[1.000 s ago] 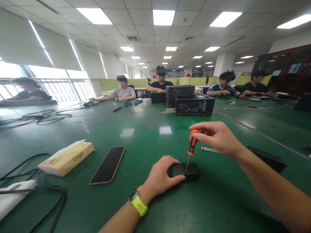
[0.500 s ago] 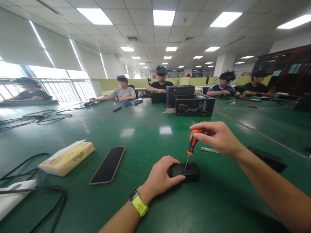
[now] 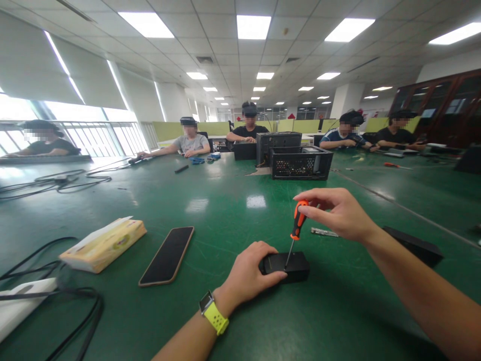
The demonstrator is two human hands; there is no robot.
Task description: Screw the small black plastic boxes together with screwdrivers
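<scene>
A small black box-shaped part (image 3: 298, 265) lies on the green table in front of me. My left hand (image 3: 250, 268) grips its left end, thumb along the near side and fingers over the far side. An orange-and-black screwdriver (image 3: 299, 220) stands nearly upright, tip against the top of the black part near my left thumb. My right hand (image 3: 332, 213) holds the screwdriver's handle by its upper end between thumb and fingers. What the tip meets is too small to make out.
To the left lie a phone (image 3: 167, 255), a tissue pack (image 3: 105, 244), black cables (image 3: 93, 306) and a white power strip (image 3: 26, 306). A metal strip (image 3: 323, 232) and another black piece (image 3: 413, 245) are at right. Computer cases (image 3: 300, 165) and several people stand beyond.
The screwdriver's shaft has tilted very slightly, its tip shifting a little to the right. Both hands keep practically the same place.
</scene>
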